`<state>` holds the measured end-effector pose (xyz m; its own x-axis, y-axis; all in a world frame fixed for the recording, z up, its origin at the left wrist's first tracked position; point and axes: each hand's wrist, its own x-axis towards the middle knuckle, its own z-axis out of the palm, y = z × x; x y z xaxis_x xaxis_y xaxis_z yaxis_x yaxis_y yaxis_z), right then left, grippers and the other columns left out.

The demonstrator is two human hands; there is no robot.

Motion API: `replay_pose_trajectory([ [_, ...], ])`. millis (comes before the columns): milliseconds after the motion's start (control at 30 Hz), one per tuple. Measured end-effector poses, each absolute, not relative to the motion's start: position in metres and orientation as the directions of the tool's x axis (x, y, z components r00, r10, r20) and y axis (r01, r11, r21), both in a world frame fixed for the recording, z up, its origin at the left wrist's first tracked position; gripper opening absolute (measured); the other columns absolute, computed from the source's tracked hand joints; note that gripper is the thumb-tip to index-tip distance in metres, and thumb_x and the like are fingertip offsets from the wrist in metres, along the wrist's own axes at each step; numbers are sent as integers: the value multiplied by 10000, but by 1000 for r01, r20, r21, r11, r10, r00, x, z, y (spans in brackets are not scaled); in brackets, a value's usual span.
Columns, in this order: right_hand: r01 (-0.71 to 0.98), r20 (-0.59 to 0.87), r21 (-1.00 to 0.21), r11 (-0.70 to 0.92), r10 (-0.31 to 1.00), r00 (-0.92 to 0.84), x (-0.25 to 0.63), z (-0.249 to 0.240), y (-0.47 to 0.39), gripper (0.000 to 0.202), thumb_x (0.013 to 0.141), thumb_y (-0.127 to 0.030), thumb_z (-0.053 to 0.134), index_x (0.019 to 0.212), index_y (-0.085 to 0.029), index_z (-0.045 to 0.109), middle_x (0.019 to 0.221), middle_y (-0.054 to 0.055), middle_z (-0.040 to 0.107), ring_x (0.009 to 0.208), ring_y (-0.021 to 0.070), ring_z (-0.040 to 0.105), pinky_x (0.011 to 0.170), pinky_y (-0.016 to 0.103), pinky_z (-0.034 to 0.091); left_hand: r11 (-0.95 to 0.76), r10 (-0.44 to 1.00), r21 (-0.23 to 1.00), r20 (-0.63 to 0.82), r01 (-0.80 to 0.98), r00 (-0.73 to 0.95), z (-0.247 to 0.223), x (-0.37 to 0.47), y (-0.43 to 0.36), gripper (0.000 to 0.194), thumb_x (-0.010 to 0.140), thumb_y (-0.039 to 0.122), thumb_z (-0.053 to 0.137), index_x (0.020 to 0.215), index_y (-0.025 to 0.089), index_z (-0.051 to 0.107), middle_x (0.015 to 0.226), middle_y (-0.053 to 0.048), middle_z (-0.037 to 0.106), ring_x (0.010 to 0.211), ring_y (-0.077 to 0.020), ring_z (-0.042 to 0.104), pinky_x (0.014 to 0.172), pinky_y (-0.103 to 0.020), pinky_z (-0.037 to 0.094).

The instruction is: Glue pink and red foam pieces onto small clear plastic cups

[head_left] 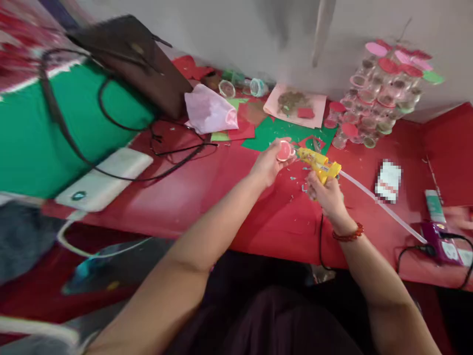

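Observation:
My left hand is closed on a small clear cup whose pinkish-red round end faces up toward me. My right hand grips the handle of a yellow glue gun, its nozzle pointing left at the cup's edge; whether they touch I cannot tell. A long whitish glue stick runs out of the gun's back to the right. Beneath both hands lie a green sheet and small paper scraps on the red table.
A stack of clear cups with coloured discs stands back right. Behind are a pink sheet and loose cups. A dark bag, its strap and a white device lie left. A purple power socket sits right.

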<state>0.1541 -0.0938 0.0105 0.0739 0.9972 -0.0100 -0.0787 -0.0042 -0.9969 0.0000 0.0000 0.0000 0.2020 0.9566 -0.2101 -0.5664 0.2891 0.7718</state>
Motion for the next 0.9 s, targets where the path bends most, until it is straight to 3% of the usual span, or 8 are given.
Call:
replay_pose_trajectory([
  [233, -53, -3, -999, 0, 999, 40, 156, 5, -93, 580, 779, -794, 759, 848, -243, 592, 515, -114, 451, 390, 55, 362, 374, 229, 310, 302, 953, 777, -230, -552, 198, 0, -1, 2, 280, 1041, 426, 632, 1111, 181, 747, 1067, -87, 746, 858, -138, 704, 913, -301, 623],
  [900, -45, -34, -998, -33, 999, 22, 156, 5, -95, 562, 774, -742, 805, 926, -234, 619, 546, -106, 477, 401, 55, 371, 380, 234, 326, 290, 957, 775, -251, -562, 147, 5, -2, 4, 332, 1045, 480, 610, 1139, 183, 726, 1106, -109, 748, 946, -181, 712, 882, -308, 592],
])
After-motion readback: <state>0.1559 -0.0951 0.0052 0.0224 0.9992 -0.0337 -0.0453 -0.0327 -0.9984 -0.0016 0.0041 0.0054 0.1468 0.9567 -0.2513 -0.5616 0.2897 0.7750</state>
